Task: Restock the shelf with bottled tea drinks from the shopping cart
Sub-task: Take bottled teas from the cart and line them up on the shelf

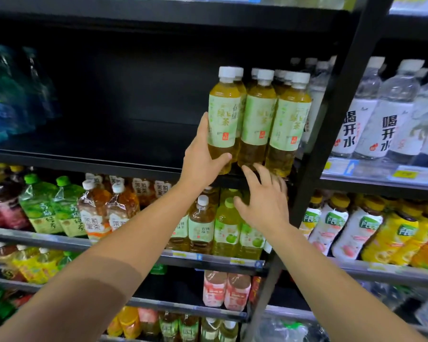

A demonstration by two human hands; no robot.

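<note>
Bottled green tea (223, 119) is being set onto the dark shelf (89, 156), at the left end of a small front row.

The bottle is gripped low on its body by the left hand (202, 156), thumb curled across the front, fingers hidden behind it; its base sits at the shelf's front edge. The right hand (262, 201) is held just below that edge with fingers spread and relaxed, nothing held. Two matching bottles (274, 119) stand just right of the held one, with more caps visible behind them. Left of the held bottle the shelf is largely bare, so restocking is judged to be at an early stage. Green characters are printed on the pale label, seemingly 绿茶; 喝开水 is read on the water bottles (386, 112) further right. The shopping cart is not seen.
</note>
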